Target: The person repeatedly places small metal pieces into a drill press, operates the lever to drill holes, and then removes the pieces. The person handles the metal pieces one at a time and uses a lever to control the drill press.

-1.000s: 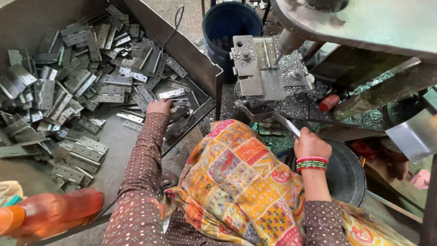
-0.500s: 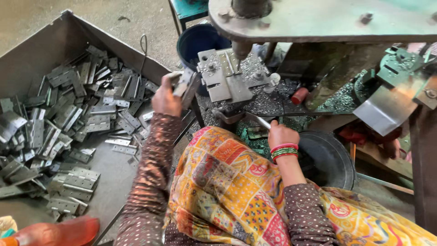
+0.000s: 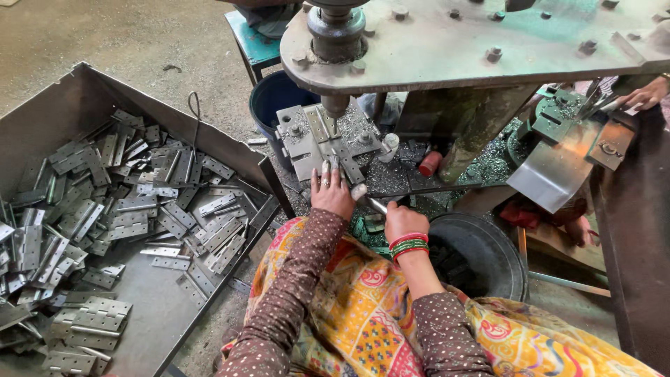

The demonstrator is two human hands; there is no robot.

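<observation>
Hands at the press fixture, frame centre.
Left hand [image 3: 331, 193], fingers extended, presses a hinge [image 3: 333, 162] onto the fixture [image 3: 314, 139]; right hand [image 3: 405, 221] is closed around a metal rod [image 3: 371, 201].

The metal tray [image 3: 42, 119] of hinges runs off the frame's left and bottom edges. The left hand [image 3: 331, 194] hides whatever its fingers press on the die block [image 3: 317, 136]. The right hand [image 3: 405, 220] covers most of a thin rod [image 3: 373, 204].
</observation>
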